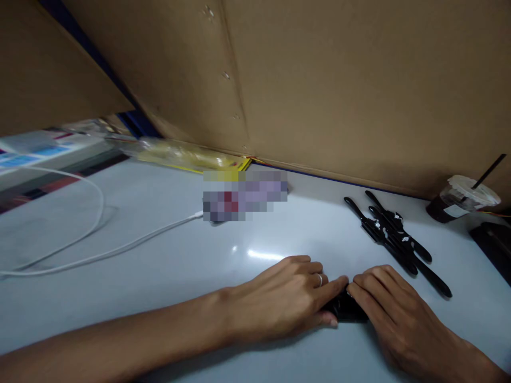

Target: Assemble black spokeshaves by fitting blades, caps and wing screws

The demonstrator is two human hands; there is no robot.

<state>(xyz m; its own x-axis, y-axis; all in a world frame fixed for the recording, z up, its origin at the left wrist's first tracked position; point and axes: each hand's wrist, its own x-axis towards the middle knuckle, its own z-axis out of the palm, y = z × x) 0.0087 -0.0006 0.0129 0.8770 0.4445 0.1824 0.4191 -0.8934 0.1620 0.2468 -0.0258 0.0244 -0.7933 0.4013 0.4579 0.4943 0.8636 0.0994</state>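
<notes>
My left hand [297, 290] reaches in from the left, a ring on one finger. Its thumb and forefinger hold the left end of a flat, shiny black object [351, 311] low on the white table. From the right, my right hand [393, 314] has its curled fingers on the other end of that object. Both hands cover much of it, and its kind cannot be made out. Beyond my right hand lies a loose pile of long black pieces [393, 239] with rounded ends and small white patches.
A lidded plastic cup [459, 199] with a dark drink and black straw stands at the back right. A white cable [139, 242] runs to a blurred-out purple item [255, 197]. Clear-and-yellow packaging [187, 157] lies along the cardboard wall [319, 90]. A black item [495, 244] sits far right.
</notes>
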